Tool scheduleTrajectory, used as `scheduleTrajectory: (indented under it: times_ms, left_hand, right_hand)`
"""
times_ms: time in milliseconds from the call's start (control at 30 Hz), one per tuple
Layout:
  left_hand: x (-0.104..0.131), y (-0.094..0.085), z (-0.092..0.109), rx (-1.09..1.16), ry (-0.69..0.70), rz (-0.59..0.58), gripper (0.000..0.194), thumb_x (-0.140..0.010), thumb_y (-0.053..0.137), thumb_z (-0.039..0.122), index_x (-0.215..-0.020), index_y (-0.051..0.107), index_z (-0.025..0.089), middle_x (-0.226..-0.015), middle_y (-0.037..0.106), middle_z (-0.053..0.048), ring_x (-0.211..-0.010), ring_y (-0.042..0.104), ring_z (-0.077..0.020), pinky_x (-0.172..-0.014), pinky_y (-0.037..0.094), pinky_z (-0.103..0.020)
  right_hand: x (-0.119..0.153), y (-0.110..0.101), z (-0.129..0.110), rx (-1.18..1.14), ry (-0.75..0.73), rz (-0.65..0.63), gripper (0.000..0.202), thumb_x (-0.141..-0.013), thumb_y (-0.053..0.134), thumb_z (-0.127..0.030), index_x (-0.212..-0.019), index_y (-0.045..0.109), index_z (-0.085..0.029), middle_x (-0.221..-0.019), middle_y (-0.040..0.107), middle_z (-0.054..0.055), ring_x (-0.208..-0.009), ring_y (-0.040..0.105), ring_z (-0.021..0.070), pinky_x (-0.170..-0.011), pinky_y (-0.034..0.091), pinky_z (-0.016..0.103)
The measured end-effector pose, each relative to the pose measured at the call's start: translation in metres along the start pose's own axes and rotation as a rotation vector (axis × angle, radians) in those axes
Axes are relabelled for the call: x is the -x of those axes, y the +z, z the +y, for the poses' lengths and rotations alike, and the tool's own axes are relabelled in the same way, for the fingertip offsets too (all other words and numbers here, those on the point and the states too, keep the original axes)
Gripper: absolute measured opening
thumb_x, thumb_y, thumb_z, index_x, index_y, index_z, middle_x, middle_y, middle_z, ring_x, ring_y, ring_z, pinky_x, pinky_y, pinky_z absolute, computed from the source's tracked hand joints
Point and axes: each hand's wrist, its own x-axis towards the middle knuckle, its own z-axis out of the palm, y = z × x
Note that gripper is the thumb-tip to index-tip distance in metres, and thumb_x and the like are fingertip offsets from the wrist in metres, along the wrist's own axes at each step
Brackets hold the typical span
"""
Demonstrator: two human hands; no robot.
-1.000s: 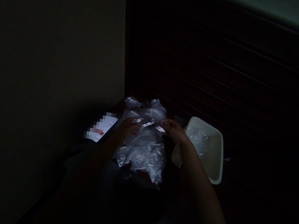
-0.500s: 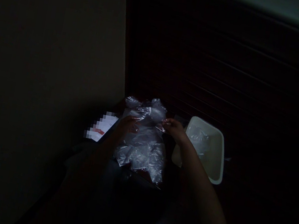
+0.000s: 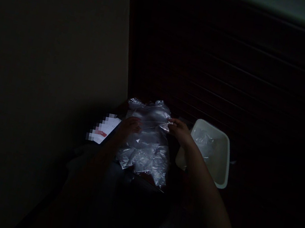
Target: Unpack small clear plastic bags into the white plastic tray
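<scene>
Clear, crinkled plastic bags (image 3: 148, 148) lie spread out in front of me. On their left side, my left hand (image 3: 131, 125) has its fingers closed on the edge of a plastic bag. Opposite it, my right hand (image 3: 179, 130) pinches the right edge of the same plastic, which stretches fairly flat between the two hands. The dim light hides the exact fingertip contact and how many bags lie there.
To the right stands a white plastic bin (image 3: 223, 158) with crumpled clear plastic (image 3: 203, 140) inside. A lit phone screen (image 3: 105, 129) glows left of the bags. A wall (image 3: 48, 52) rises on the left, and a dark slatted panel (image 3: 221, 71) stands behind.
The upper plastic bag has become flatter and smoother between my hands. My left fingers have curled in slightly; the right hand has barely shifted.
</scene>
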Motion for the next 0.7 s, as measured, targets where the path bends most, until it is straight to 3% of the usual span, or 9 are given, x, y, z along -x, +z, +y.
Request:
scheduleTrajectory:
  times_ms: [200, 400, 700]
  left_hand:
    - [-0.005, 0.0, -0.004, -0.08, 0.03, 0.029, 0.028, -0.064, 0.068, 0.034, -0.083, 0.062, 0.015, -0.085, 0.067, -0.006, -0.064, 0.063, -0.0142, -0.063, 0.053, -0.029]
    - [-0.001, 0.003, 0.002, -0.228, 0.084, 0.044, 0.025, -0.067, 0.064, 0.038, -0.077, 0.065, 0.015, -0.066, 0.065, -0.002, -0.062, 0.063, -0.0154, -0.063, 0.052, -0.029]
    - [0.005, 0.002, 0.006, -0.276, 0.115, 0.022, 0.018, -0.069, 0.063, 0.031, -0.08, 0.066, 0.017, -0.073, 0.068, -0.002, -0.068, 0.065, -0.0168, -0.065, 0.051, -0.028]
  right_hand:
    - [0.0, -0.001, 0.001, 0.02, -0.035, 0.023, 0.017, -0.06, 0.065, -0.023, -0.076, 0.061, -0.021, -0.066, 0.06, -0.004, -0.061, 0.057, 0.0104, -0.063, 0.048, 0.026]
    - [-0.004, -0.003, 0.004, 0.02, -0.051, 0.035, 0.017, -0.058, 0.067, -0.031, -0.068, 0.061, -0.019, -0.061, 0.058, -0.004, -0.057, 0.053, 0.0095, -0.061, 0.047, 0.026]
    - [-0.004, -0.004, 0.005, -0.04, -0.008, 0.003, 0.011, -0.062, 0.062, -0.024, -0.071, 0.065, -0.02, -0.069, 0.063, -0.002, -0.063, 0.057, 0.0107, -0.061, 0.046, 0.025]
